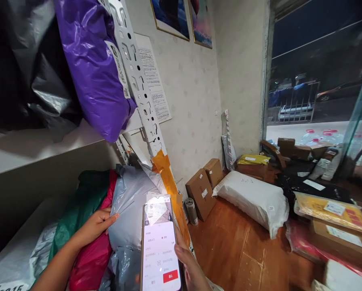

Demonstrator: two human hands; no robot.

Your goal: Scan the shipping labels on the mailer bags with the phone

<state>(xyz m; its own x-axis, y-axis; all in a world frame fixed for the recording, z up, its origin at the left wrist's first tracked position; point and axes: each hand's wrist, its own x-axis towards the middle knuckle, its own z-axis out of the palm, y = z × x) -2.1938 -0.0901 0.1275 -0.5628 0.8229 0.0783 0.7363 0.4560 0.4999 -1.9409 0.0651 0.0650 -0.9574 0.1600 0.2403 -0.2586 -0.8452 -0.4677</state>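
My right hand (188,260) is wrapped round a smartphone (159,250), held upright with its lit screen toward me. The screen shows a camera picture at the top, and below it a white form with a red button. On the lower shelf, my left hand (97,226) pinches the edge of a grey plastic parcel bag (129,206) between thumb and fingers; the fingertips are partly hidden. Beside that hand are a red parcel bag (91,262) and a green one (74,206). The phone covers part of the grey bag.
A white perforated shelf post (141,89) with orange tape (169,182) stands close by my right hand. Above hangs a purple parcel (93,64) over the upper shelf edge. Cardboard boxes (199,192), a large white parcel (250,198) and a yellow parcel (335,208) are at the right.
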